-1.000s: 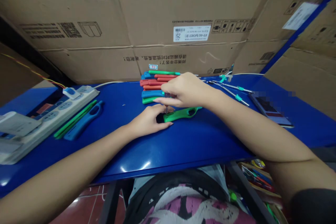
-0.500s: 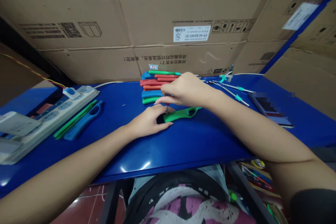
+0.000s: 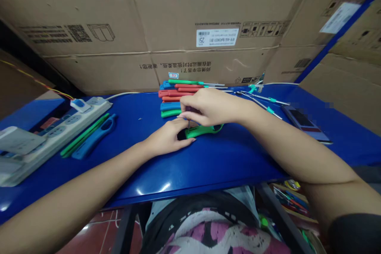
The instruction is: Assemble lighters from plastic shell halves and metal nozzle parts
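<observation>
A green long-nosed lighter [image 3: 204, 130] lies on the blue table, its trigger loop pointing right. Thumb and fingers of my left hand [image 3: 165, 139] grip its left end and hold it against the tabletop. Over that same end, my right hand [image 3: 212, 105] pinches a small screwdriver [image 3: 188, 126]; its thin shaft stands nearly upright with the tip on the lighter's body. My right fingers hide the screwdriver's handle. Just behind my hands lies a stack of red lighters [image 3: 169, 93], blue lighters [image 3: 170, 106] and green lighters [image 3: 184, 82], partly covered by my right hand.
At left a white power strip [image 3: 67, 125] lies beside a blue lighter casing [image 3: 95, 137] and green strips [image 3: 85, 135]. Metal rods with teal sleeves [image 3: 269, 110] and a phone [image 3: 306, 123] lie at right. A large cardboard box [image 3: 119, 59] stands behind the table.
My right hand has shifted slightly down toward the lighter and turned a little, its fingers more curled. My left hand and the lighter stay in place.
</observation>
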